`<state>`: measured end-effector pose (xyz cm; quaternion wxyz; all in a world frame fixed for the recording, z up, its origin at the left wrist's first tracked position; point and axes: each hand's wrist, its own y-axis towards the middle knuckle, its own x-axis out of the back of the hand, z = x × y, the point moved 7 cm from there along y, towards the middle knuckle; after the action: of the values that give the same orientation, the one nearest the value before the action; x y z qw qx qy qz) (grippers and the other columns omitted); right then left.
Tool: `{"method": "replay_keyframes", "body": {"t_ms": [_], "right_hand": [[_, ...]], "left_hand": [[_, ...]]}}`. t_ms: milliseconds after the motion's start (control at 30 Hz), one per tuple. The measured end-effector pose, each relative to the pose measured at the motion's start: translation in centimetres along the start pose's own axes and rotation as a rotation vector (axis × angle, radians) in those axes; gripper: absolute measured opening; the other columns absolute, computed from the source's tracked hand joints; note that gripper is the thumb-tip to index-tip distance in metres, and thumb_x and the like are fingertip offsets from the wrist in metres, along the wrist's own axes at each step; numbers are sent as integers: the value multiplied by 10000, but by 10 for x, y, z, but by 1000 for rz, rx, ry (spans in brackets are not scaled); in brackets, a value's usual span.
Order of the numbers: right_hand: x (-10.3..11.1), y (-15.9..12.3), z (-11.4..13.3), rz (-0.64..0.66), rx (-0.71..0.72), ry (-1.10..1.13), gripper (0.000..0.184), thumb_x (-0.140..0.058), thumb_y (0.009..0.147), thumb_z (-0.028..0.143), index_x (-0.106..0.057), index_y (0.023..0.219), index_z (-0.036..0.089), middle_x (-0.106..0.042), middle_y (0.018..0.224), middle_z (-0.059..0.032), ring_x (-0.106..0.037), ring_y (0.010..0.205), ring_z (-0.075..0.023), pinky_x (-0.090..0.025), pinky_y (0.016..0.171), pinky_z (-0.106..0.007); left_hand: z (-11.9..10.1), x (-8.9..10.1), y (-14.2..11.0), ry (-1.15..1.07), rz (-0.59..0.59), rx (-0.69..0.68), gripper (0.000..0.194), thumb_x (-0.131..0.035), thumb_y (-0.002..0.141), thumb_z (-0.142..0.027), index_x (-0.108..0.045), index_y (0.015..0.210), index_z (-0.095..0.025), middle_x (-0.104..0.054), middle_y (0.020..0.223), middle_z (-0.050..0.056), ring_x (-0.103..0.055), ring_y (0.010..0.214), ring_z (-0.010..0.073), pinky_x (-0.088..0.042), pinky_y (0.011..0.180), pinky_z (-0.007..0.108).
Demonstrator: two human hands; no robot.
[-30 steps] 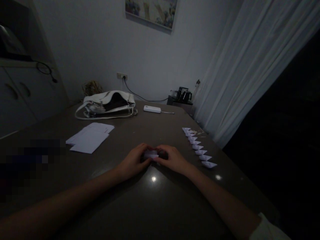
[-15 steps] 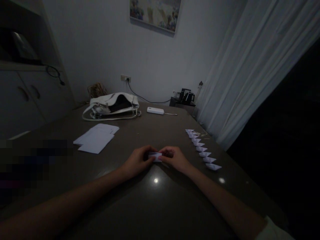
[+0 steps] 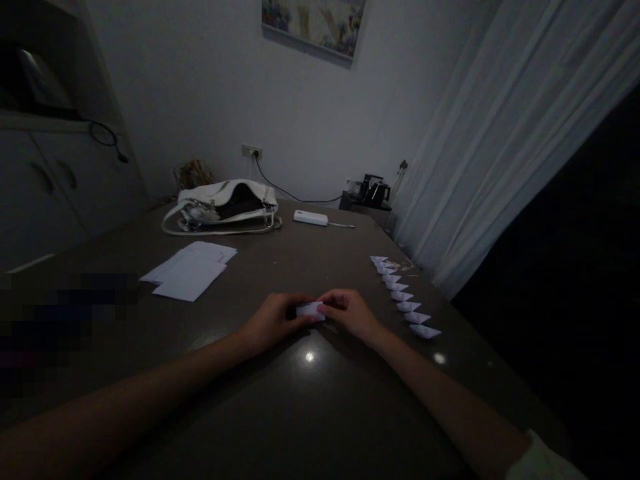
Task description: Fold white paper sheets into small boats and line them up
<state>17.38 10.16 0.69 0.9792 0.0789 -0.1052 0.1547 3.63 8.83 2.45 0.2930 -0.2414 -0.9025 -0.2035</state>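
A small folded piece of white paper [image 3: 309, 309] is held between my two hands, a little above or on the dark table. My left hand [image 3: 273, 323] grips its left side, with the thumb along the lower edge and the fingers behind. My right hand [image 3: 351, 315] pinches the right end between thumb and fingers. Part of the paper is hidden by the fingers. To the right, several folded paper boats [image 3: 409, 307] stand in a row that runs away from me. A stack of white paper sheets [image 3: 193, 277] lies to the left.
A white handbag [image 3: 227, 203] lies open at the back left of the table [image 3: 300, 413]. Behind my hands is a white device [image 3: 311, 218] with a strap. A black kettle [image 3: 376, 192] stands beyond the far edge, near a white curtain [image 3: 465, 153].
My left thumb has slid right along the paper's lower edge, towards the right thumb. The fingers of both hands have come closer together over the paper. The view has shifted slightly.
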Motion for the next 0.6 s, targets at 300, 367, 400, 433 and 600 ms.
{"method": "replay_keyframes", "body": {"t_ms": [300, 367, 400, 433, 600], "right_hand": [[0, 1, -1, -5, -6, -1, 260, -715, 676, 364, -668, 805, 143, -678, 761, -32, -623, 691, -146, -466, 679, -277], [0, 1, -1, -3, -7, -4, 248, -713, 680, 353, -671, 804, 142, -678, 755, -31, -621, 684, -144, -463, 675, -275], [-1, 1, -1, -4, -10, -6, 242, -712, 683, 347, -673, 804, 142, -679, 754, -31, -620, 681, -143, -461, 674, -274], [-1, 0, -1, -4, -13, -8, 238, -712, 684, 342, -674, 806, 141, -680, 755, -32, -620, 679, -142, -460, 673, -273], [-1, 0, 2, -12, 4, -17, 233, -712, 687, 343, -678, 798, 141, -681, 748, -32, -616, 675, -138, -455, 664, -266]], "left_hand": [[5, -1, 1, -50, 17, 32, 408, -579, 805, -407, -650, 1124, -162, -701, 1007, 59, -633, 863, 202, -456, 731, 256], [7, -1, 1, -54, 14, 40, 418, -581, 801, -419, -653, 1120, -160, -703, 996, 59, -631, 854, 202, -456, 727, 255], [7, -1, 1, -52, 16, 41, 418, -582, 800, -423, -655, 1117, -160, -704, 986, 57, -631, 842, 201, -455, 719, 254], [7, -1, 1, -52, 21, 39, 414, -582, 800, -423, -657, 1112, -161, -706, 976, 55, -631, 830, 198, -454, 712, 252], [5, 0, 1, -44, 2, 34, 369, -593, 791, -393, -674, 1066, -161, -708, 950, 45, -626, 820, 189, -445, 705, 245]]}}
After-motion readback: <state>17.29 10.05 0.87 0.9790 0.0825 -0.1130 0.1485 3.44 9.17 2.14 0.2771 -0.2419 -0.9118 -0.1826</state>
